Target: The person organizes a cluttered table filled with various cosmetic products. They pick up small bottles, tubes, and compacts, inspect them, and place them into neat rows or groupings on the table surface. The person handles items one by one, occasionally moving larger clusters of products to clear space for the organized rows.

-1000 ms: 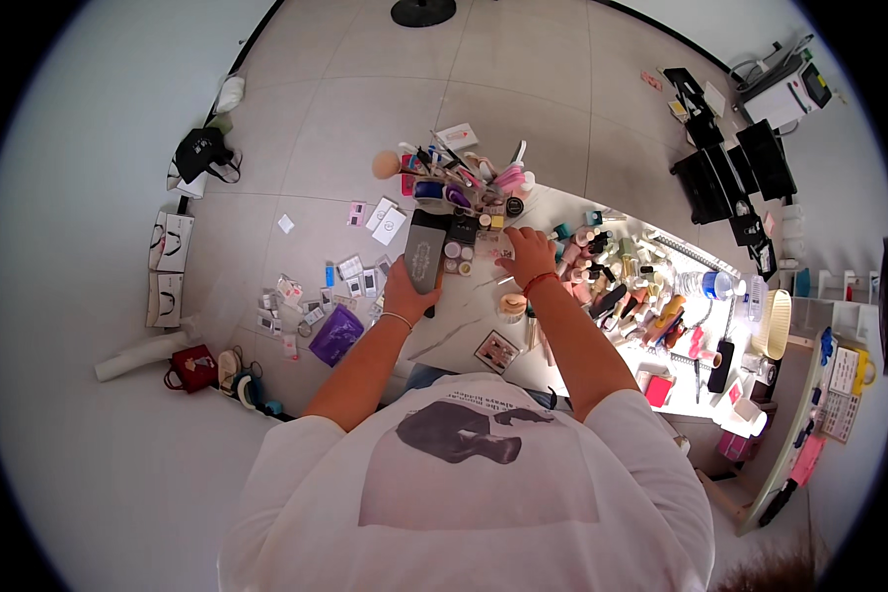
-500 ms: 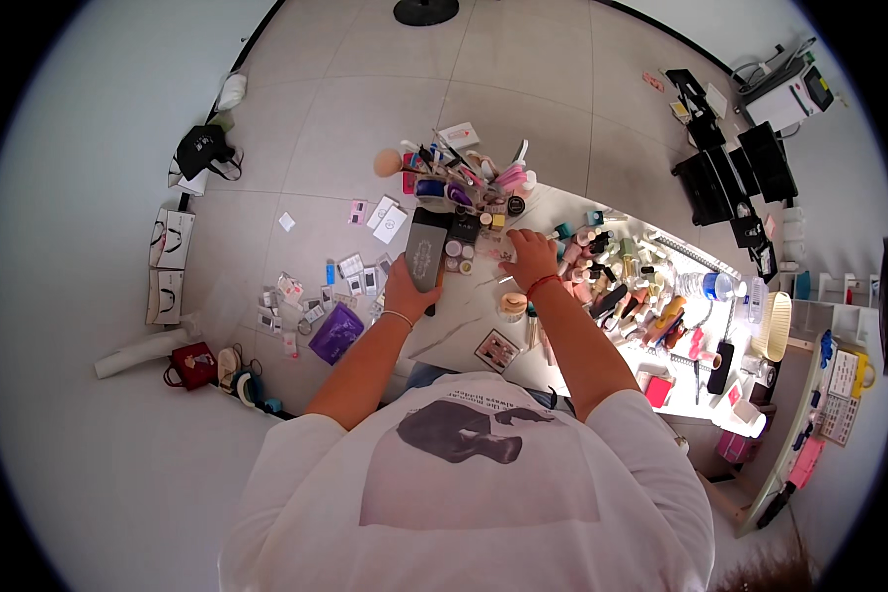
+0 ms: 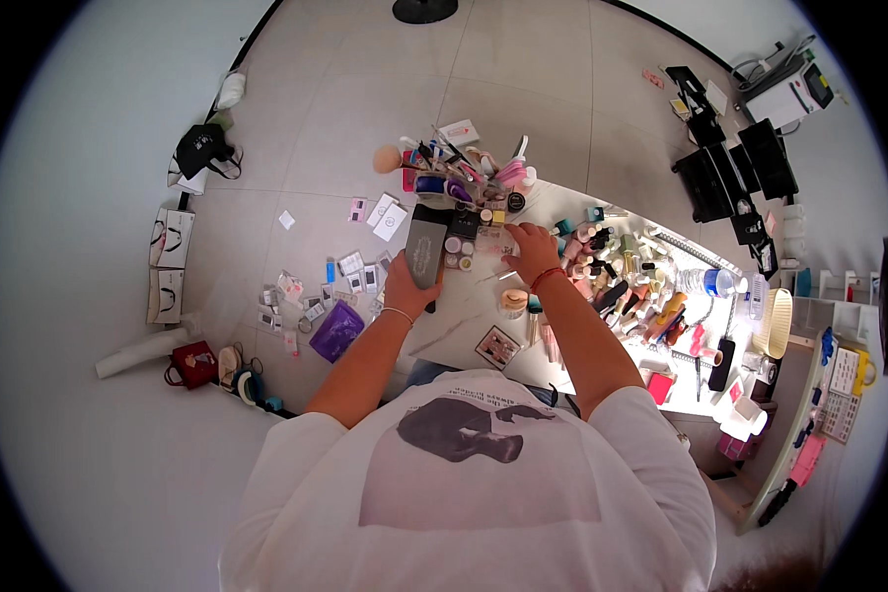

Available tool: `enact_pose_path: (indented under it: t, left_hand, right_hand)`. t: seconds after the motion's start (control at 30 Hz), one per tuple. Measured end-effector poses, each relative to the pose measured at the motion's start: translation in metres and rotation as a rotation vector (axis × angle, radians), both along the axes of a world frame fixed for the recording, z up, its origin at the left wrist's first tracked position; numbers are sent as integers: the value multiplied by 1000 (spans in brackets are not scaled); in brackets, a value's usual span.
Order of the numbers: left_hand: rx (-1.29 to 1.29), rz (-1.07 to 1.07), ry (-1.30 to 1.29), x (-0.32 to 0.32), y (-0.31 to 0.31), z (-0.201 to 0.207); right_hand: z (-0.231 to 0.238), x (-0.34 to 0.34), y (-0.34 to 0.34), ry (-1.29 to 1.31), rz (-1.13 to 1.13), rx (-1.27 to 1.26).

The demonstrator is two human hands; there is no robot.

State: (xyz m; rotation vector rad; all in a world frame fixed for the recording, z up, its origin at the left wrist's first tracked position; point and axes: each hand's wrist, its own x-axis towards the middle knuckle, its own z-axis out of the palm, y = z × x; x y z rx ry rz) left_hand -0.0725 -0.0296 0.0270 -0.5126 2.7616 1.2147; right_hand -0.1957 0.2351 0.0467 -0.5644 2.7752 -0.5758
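My left hand (image 3: 407,287) is closed around the near end of a long dark grey box (image 3: 426,247) at the table's left edge. Small round cosmetic jars (image 3: 459,253) and a little black box (image 3: 464,225) sit against the box's right side. My right hand (image 3: 534,253) rests low over the marble-patterned white table (image 3: 459,321), fingers curved and thumb apart. Its fingertips are beside a clear, pinkish flat case (image 3: 491,240); whether they touch it I cannot tell. A round jar with a tan top (image 3: 513,302) stands nearer me, below the right hand.
An organizer (image 3: 444,185) full of brushes and tools stands at the table's far end. Many nail polish bottles (image 3: 622,266) crowd the right side, beside a water bottle (image 3: 710,283). A framed picture (image 3: 498,347) lies near me. A purple pouch (image 3: 336,332) and small packages lie left.
Both hands stay almost where they were. The right hand's fingers have shifted very slightly; the grey box remains in the left hand.
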Motion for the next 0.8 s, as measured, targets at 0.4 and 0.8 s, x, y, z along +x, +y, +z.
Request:
enact_pose_path:
  t: [0.4,0.8]
  left_hand:
    - [-4,-11,11,0,0,3]
    - [10,-10,-43,-1,-1,2]
  right_hand:
    - [-6,-2,2,17,-8,-71]
    - [0,2,-1,-73,-26,-6]
